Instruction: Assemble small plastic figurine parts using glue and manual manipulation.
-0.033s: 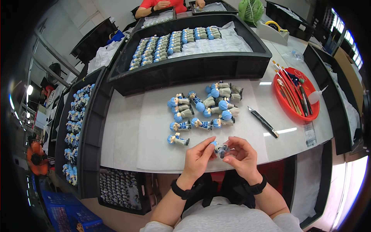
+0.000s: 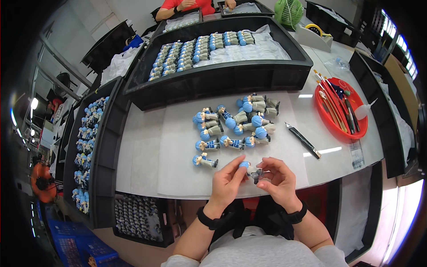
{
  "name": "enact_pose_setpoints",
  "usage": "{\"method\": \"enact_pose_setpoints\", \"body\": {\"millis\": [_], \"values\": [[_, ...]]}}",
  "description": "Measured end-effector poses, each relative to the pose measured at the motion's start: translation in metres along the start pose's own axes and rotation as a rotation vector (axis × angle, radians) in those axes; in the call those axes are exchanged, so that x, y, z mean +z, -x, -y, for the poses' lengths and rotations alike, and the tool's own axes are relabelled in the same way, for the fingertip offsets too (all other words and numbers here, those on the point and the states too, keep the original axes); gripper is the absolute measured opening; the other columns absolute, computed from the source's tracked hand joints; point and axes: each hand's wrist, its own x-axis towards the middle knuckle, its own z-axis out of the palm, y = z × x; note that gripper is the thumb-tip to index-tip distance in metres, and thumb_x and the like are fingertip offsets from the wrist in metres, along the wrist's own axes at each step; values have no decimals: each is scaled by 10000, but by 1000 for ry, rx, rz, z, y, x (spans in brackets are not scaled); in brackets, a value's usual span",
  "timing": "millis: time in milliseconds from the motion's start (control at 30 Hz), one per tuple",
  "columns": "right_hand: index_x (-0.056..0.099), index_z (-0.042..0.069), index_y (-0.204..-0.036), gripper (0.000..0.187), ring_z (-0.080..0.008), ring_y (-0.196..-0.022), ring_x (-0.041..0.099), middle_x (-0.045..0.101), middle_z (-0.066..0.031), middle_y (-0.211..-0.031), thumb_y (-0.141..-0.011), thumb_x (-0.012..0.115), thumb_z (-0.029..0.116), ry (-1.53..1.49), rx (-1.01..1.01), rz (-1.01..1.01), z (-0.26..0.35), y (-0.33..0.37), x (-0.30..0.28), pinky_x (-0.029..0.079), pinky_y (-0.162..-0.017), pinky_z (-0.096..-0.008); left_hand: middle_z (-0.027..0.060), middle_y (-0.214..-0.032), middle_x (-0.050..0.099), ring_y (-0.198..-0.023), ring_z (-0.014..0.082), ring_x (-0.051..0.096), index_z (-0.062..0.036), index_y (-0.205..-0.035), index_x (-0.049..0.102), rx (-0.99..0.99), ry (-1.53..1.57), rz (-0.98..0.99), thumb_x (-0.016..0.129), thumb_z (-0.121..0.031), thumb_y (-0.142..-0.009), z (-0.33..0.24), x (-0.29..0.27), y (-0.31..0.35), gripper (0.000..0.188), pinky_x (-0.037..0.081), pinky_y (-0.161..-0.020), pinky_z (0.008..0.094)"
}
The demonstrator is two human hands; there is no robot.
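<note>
Near the table's front edge, my left hand (image 2: 227, 181) and my right hand (image 2: 279, 181) hold one small figurine (image 2: 252, 171) between them. Its blue head points toward my left fingers, while my right fingers pinch the dark foot end. Just beyond my hands, several similar figurines (image 2: 232, 142) with blue heads lie on a white sheet (image 2: 178, 151), some overlapping. One figurine (image 2: 205, 160) rests apart, closest to my left hand. A black-handled craft knife (image 2: 303, 140) lies to the right of the group.
A large black tray (image 2: 222, 78) with rows of figurines stands behind. Another figurine tray (image 2: 106, 169) is at left. At right sits a red basin (image 2: 327, 122) of brushes beside a squeeze bottle (image 2: 363, 111). A co-worker in a red shirt (image 2: 195, 5) sits across, near a green fan (image 2: 289, 12).
The figurine has turned slightly between my fingers, so more of its blue head and pale body shows. My hands stay in almost the same place.
</note>
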Motion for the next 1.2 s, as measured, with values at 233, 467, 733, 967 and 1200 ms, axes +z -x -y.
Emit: {"method": "enact_pose_setpoints", "body": {"millis": [233, 467, 733, 967, 1200], "values": [[498, -21, -1180, 476, -162, -975, 561, 564, -111, -1084, -755, 707, 25, 80, 7, 35, 3, -2, 5, 479, -825, -291, 115, -1204, 545, -986, 135, 561, -3, -1261, 468, 261, 98, -18, 572, 75, -823, 4, -6, 3, 457, 453, -854, 248], [536, -21, -1132, 412, -143, -917, 582, 597, -103, -1014, -762, 701, 53, 229, 27, -13, 2, -2, 10, 488, -767, -261, 108, -1193, 550, -996, 133, 555, 7, -1221, 504, 266, 70, 9, 570, 106, -804, 1, -9, 4, 434, 457, -848, 247], [590, -3, -1075, 280, -103, -868, 567, 614, -64, -988, -800, 640, 12, 259, 4, -91, 35, 8, -21, 470, -779, -238, 139, -1180, 544, -937, 159, 544, 60, -1194, 509, 320, -180, -42, 594, -21, -807, 2, 0, 6, 404, 467, -769, 264], [584, -5, -1016, 222, -84, -828, 580, 625, -48, -940, -797, 613, -25, 277, -323, -834, 130, 92, -169, 466, -737, -225, 102, -977, 600, -778, 135, 548, 55, -1075, 576, 301, -346, -105, 557, -8, -828, 1, 9, 11, 256, 446, -698, 229], [623, 17, -891, 235, -148, -702, 616, 650, -79, -758, -704, 694, 140, 762, 191, -1351, 89, 185, -359, 480, -645, -277, 67, -871, 607, -746, 115, 545, 52, -1091, 582, 321, -396, -107, 536, -19, -866, 6, 15, 8, 240, 439, -677, 218]]}}
